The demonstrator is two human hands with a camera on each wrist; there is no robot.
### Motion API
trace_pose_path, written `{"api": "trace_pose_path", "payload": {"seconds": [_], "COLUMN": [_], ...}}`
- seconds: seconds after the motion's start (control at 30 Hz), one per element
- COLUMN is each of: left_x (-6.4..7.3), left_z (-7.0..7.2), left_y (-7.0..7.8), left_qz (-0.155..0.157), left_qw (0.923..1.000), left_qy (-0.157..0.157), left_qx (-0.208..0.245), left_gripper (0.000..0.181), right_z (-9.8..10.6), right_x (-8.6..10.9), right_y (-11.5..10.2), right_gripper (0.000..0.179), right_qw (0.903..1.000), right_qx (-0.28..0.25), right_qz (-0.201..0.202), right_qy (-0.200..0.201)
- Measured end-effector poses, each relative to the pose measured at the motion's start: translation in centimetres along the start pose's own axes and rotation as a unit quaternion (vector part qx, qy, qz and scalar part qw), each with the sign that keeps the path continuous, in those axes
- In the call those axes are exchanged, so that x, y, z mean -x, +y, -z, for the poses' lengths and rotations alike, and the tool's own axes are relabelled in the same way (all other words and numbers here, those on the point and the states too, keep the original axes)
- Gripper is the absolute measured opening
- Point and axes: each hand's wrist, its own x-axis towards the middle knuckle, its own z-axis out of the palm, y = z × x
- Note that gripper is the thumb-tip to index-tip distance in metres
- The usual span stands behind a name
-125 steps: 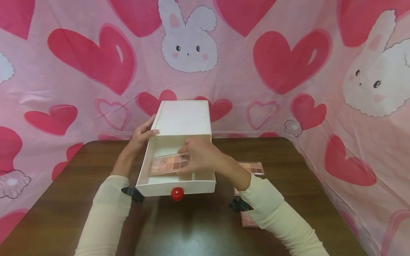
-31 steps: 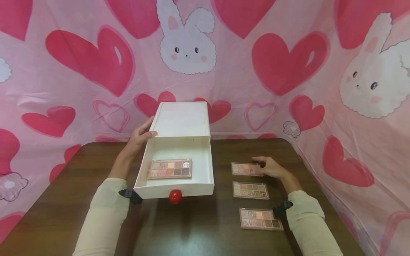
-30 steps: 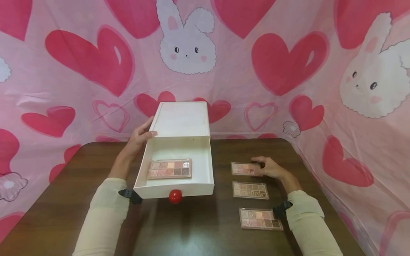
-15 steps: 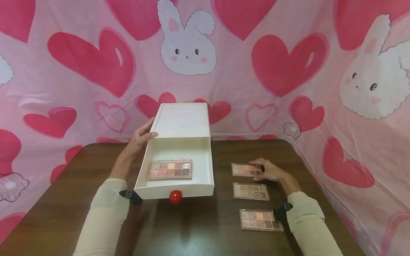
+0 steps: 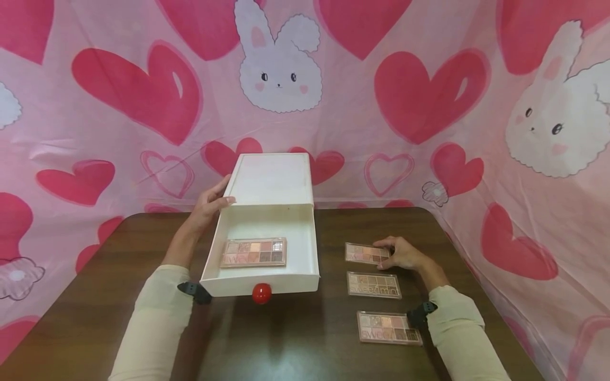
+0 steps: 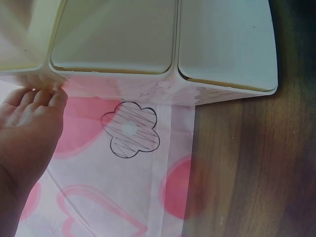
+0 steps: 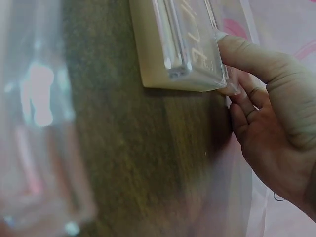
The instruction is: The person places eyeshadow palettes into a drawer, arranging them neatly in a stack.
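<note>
In the head view my left hand (image 5: 207, 209) steadies a white drawer unit (image 5: 271, 177), its thumb over the top edge and its fingers along the side. The left wrist view shows those fingers (image 6: 42, 98) bent against the unit's wall. The top drawer (image 5: 264, 285), with a red ball knob (image 5: 261, 293), is pulled out. Inside it lies an eyeshadow palette (image 5: 254, 252) with a clear lid. On the right, my right hand (image 5: 404, 255) pinches the right end of the farthest tabletop palette (image 5: 366, 253) between thumb and fingers; that palette lies flat.
Two more eyeshadow palettes lie nearer on the brown table (image 5: 267, 349): a middle one (image 5: 374, 284) and a front one (image 5: 388, 328) beside the right wrist. A pink cloth (image 5: 352, 127) with hearts and rabbits hangs behind and along the sides.
Four seconds ago my right hand held a palette in the drawer; it now lies there, and the hand is at the farthest tabletop palette. My left hand has stayed on the unit.
</note>
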Motion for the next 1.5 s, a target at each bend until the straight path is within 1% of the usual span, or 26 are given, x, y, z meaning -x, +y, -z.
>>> {"api": "trace_pose_path", "payload": {"seconds": [0.33, 0.57, 0.77, 0.9, 1.03, 1.1, 1.27, 1.5], "left_x": [0.2, 0.1, 0.1, 0.1, 0.2, 0.2, 0.1, 0.1], "left_z": [0.0, 0.0, 0.1, 0.1, 0.1, 0.1, 0.1, 0.0], "left_y": [-0.1, -0.1, -0.1, -0.1, -0.1, -0.2, -0.2, -0.1], "left_qz": [-0.002, 0.001, 0.001, 0.0, 0.002, 0.003, 0.004, 0.004], "left_qw": [1.0, 1.0, 1.0, 1.0, 1.0, 1.0, 1.0, 1.0], "left_qy": [0.001, 0.001, 0.001, 0.001, 0.001, 0.001, 0.002, 0.001], "left_qx": [-0.008, -0.001, 0.004, -0.001, -0.003, -0.002, 0.001, 0.002], "left_gripper": [0.074, 0.074, 0.074, 0.074, 0.073, 0.073, 0.074, 0.074], "right_z": [-0.2, 0.2, 0.7, 1.1, 1.5, 1.7, 2.3, 3.1], "right_x": [0.1, 0.4, 0.7, 0.8, 0.8, 0.8, 1.1, 1.7], "right_y": [-0.2, -0.2, -0.9, -2.0, -3.6, -4.5, -6.7, -9.2], "right_gripper": [0.062, 0.06, 0.059, 0.057, 0.055, 0.055, 0.054, 0.051], "right_qw": [1.0, 0.9995, 0.9984, 0.9969, 0.9953, 0.9951, 0.9955, 0.9925], "right_qx": [0.0, -0.025, -0.046, -0.057, -0.058, -0.059, -0.038, -0.031], "right_qz": [-0.002, 0.004, 0.015, 0.033, 0.056, 0.06, 0.07, 0.107], "right_qy": [0.009, 0.017, 0.029, 0.044, 0.054, 0.052, 0.05, 0.049]}}
